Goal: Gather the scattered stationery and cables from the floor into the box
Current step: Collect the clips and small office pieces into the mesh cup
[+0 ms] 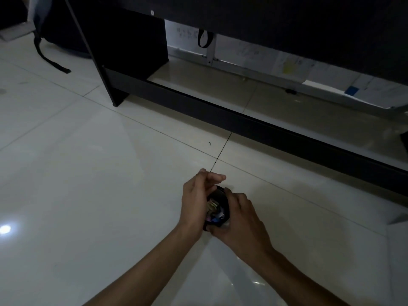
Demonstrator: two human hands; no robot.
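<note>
Right hand (239,214) wraps a small dark container (218,208) of stationery bits, held just above the tiled floor (88,173). Left hand (198,195) presses its side, fingers straight (dim light). Risk: tilted, contents spill.

**Dark container against pale tiles**

I see a black round container (218,208) with small bits of yellow, blue and purple showing inside. Under it the floor (88,173) is glossy off-white tile crossed by thin dark grout lines. Beyond the container stands a black desk frame (132,62). Behind that frame, white papers (309,69) carry a yellow patch and a blue patch. Far left of the container lies a black strap (50,60).
</note>
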